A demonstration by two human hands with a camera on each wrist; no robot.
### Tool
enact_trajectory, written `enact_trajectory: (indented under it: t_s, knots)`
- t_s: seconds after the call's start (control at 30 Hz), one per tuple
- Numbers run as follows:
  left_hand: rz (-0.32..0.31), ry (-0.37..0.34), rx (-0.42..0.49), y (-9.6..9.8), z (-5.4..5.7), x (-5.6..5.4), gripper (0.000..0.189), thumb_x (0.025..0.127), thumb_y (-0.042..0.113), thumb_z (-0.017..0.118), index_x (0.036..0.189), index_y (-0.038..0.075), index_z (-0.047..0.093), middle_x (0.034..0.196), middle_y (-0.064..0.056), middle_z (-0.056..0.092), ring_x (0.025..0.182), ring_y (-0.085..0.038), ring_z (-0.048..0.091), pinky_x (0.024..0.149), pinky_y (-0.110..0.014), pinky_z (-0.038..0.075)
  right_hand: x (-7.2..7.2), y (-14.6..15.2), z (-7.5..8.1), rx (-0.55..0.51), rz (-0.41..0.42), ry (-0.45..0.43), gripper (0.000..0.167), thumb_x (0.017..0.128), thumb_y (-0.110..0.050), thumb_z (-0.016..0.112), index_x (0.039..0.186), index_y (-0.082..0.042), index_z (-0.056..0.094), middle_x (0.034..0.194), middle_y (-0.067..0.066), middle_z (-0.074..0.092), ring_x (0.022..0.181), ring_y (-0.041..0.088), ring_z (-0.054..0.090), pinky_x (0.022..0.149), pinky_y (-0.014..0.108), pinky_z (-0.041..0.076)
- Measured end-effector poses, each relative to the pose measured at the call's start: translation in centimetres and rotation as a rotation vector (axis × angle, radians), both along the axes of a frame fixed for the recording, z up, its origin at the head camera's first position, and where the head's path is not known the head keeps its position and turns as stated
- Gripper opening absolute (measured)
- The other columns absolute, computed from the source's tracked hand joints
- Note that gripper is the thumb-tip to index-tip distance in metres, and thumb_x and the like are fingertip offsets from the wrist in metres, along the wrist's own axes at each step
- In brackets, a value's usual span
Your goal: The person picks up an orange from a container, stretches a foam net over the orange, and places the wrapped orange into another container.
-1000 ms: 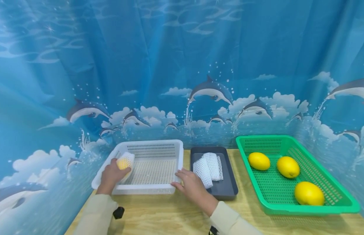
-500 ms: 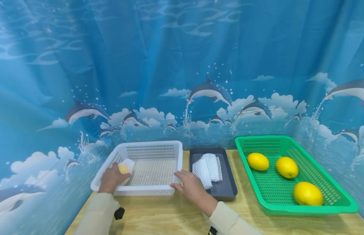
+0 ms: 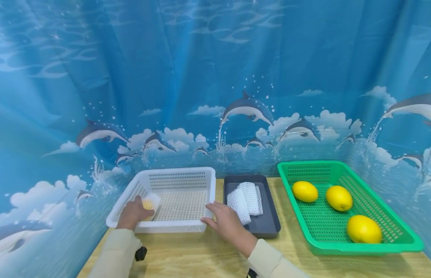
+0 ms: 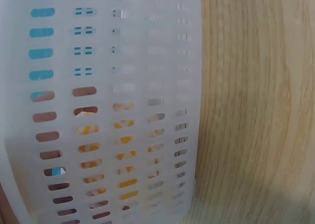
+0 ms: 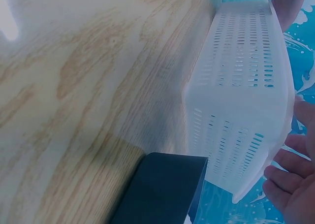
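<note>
Inside the white basket [image 3: 182, 181], at its near left corner, the left hand [image 3: 132, 213] holds a net-wrapped lemon [image 3: 150, 202] with curled fingers, low on the basket floor. At the near right corner of the same basket, the right hand [image 3: 225, 221] rests with relaxed, slightly spread fingers against the rim. Right of the basket stands a dark tray [image 3: 267, 216] with white foam nets [image 3: 244, 197], and further right a green basket [image 3: 403, 237] with three lemons [image 3: 339, 198].

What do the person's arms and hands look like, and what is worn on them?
Both hands are bare: no gloves, and no rings show. The left hand and the right hand come out of long, loose sleeves of a pale cream cloth, the left sleeve and the right sleeve. A small black device sits at the left wrist, and another black piece peeks out by the right sleeve.
</note>
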State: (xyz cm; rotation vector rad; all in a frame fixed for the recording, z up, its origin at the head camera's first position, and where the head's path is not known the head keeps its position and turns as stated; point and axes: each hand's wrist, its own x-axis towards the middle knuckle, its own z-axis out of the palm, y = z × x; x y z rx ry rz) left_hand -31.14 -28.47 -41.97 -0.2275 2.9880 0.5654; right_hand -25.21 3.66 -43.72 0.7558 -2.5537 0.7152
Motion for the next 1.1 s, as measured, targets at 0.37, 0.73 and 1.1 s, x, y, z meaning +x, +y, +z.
enact_trajectory:
  t_s: [0.37,0.73,1.1]
  knots:
    - [0.011,-0.058,-0.008,0.41,0.17,0.06,0.091,0.084,0.031,0.07,0.142,-0.019,0.022,0.135,-0.044,0.035,0.12,-0.057,0.04,0.098,-0.06,0.041,0.04,0.07,0.06,0.008,0.001,-0.003,0.045,0.087,-0.036,0.072,0.12,-0.006,0.065,0.115,0.009,0.069,0.1,0.022,0.067,0.083,0.035,0.057]
    - [0.051,-0.054,0.01,0.73,0.05,0.12,0.093,0.081,0.035,0.076,0.145,-0.009,0.025,0.14,-0.04,0.032,0.125,-0.056,0.035,0.102,-0.063,0.036,0.15,0.07,0.27,0.006,-0.004,-0.009,0.045,0.087,-0.037,0.071,0.12,-0.007,0.065,0.116,0.008,0.069,0.1,0.02,0.067,0.083,0.033,0.057]
    - [0.02,-0.014,-0.016,0.37,-0.18,0.22,0.094,0.086,0.051,0.066,0.147,-0.007,0.023,0.138,-0.043,0.029,0.126,-0.061,0.027,0.101,-0.068,0.033,0.05,-0.02,0.11,0.0,0.001,-0.014,0.043,0.087,-0.036,0.071,0.12,-0.008,0.066,0.116,0.006,0.068,0.102,0.021,0.066,0.085,0.035,0.057]
